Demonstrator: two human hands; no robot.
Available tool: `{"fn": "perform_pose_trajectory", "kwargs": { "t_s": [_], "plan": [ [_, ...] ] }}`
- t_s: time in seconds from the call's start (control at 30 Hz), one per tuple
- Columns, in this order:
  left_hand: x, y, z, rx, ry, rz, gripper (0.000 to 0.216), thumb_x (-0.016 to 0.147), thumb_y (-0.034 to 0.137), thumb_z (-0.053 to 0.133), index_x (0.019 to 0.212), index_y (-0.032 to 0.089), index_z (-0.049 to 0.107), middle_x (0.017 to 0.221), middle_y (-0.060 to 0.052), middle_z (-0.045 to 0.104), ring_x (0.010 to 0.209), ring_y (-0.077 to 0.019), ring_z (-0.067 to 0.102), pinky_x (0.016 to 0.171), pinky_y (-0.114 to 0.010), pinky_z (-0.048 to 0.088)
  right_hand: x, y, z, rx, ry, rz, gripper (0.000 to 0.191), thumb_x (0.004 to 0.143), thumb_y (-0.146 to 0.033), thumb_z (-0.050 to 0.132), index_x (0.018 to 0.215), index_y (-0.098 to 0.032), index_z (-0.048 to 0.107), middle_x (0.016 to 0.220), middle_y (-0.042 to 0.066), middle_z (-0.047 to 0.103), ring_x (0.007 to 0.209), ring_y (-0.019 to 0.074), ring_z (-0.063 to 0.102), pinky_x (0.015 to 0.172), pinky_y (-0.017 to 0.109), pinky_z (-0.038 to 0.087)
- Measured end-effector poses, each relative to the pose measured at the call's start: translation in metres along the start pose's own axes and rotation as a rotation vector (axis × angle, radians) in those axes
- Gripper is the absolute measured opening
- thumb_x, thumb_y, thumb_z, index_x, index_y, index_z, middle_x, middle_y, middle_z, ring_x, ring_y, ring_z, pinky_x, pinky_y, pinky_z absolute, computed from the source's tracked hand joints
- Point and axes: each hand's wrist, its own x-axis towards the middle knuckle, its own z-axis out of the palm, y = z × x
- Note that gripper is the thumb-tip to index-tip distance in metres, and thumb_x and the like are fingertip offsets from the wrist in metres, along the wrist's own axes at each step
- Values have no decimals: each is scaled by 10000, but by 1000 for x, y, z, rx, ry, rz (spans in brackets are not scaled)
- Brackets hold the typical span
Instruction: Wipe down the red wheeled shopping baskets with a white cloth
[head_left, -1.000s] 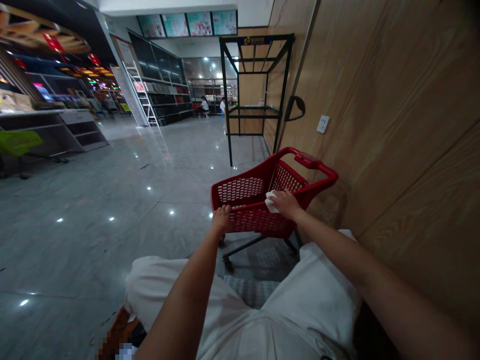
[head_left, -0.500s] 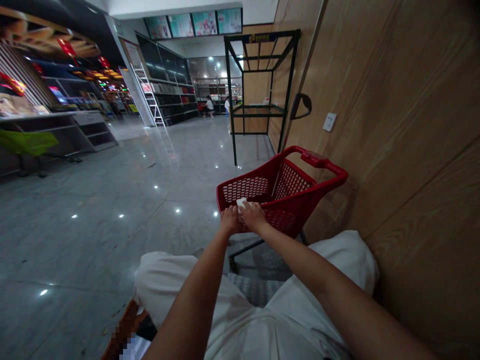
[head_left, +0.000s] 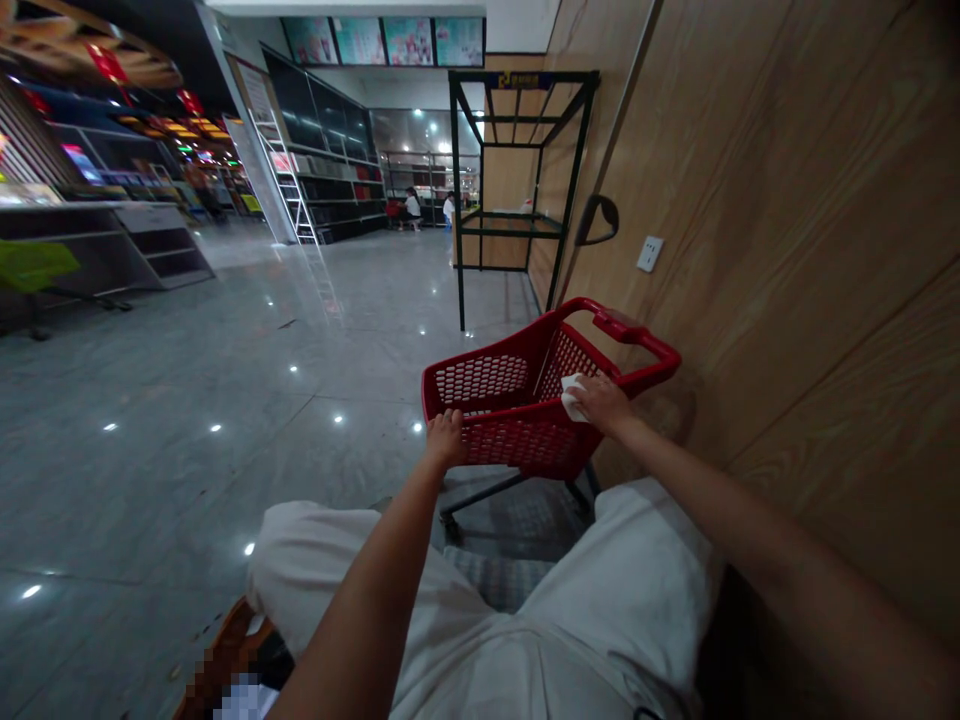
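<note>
A red plastic shopping cart (head_left: 517, 440) with honeycomb-holed sides stands in front of my knees, its handle towards the wall on the right. My left hand (head_left: 445, 436) grips the near rim at the cart's left corner, fingers curled over the edge. Further right along that same rim is my right hand (head_left: 602, 402), closed on a white cloth (head_left: 574, 397) that touches the rim; whether it is cloth or paper tissue is hard to tell. The cart's basket shows nothing inside that I can make out.
A wood-panelled wall (head_left: 787, 250) with a socket (head_left: 650, 254) rises close on the right. Behind the cart stands a dark metal rack (head_left: 457, 220). A green cart (head_left: 36, 264) is at the far left, and people sit near shelves (head_left: 345, 190) at the back.
My right hand has slid right along the near rim with the white cloth, away from my left hand. The left hand stays at the corner. The view has shifted slightly.
</note>
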Motion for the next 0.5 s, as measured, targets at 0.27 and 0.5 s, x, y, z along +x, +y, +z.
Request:
{"fn": "perform_pose_trajectory", "kwargs": {
  "t_s": [0.27,0.5],
  "plan": [
    [-3,9,10,8,44,-23,397,752,234,548,1130,180,441,1180,-116,505,1076,-274,477,910,-399,359,46,-179,12,254,71,110,305,956,-301,370,1182,-239,566,1246,67,560,1093,233,463,1037,451,222],
    [-3,-9,4,10,20,50,413,740,257,568,1131,194,450,1184,-105,512,1075,-275,482,916,-398,365,52,-173,11,250,-7,-13,353,948,-263,371,1279,-294,487,1366,68,483,1135,252,477,1065,558,194]
  ]
}}
